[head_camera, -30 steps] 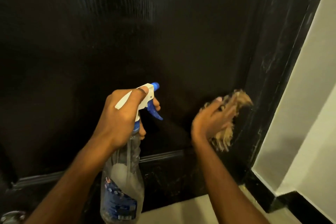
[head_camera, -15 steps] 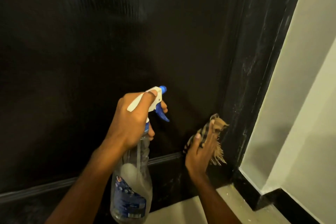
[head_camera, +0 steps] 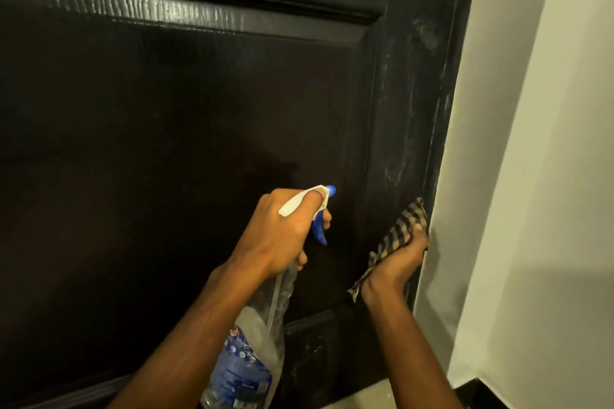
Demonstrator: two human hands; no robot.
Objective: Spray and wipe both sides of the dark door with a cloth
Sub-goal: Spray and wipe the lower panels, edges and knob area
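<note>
The dark panelled door (head_camera: 172,143) fills most of the view, with pale smears on its right stile. My left hand (head_camera: 279,236) grips a clear spray bottle (head_camera: 252,349) by its white and blue trigger head, nozzle aimed at the door panel. My right hand (head_camera: 395,262) holds a checked tan and black cloth (head_camera: 403,229) and presses it against the door's right edge, fingers wrapped round that edge.
A white wall (head_camera: 531,176) stands right beside the door edge, with a black skirting (head_camera: 471,392) at its foot. A strip of pale floor (head_camera: 365,395) shows under the door.
My right hand has slid the cloth to the right, from the panel's lower corner onto the door's outer edge. The view has tilted up, showing the panel's top moulding. The bottle stays held.
</note>
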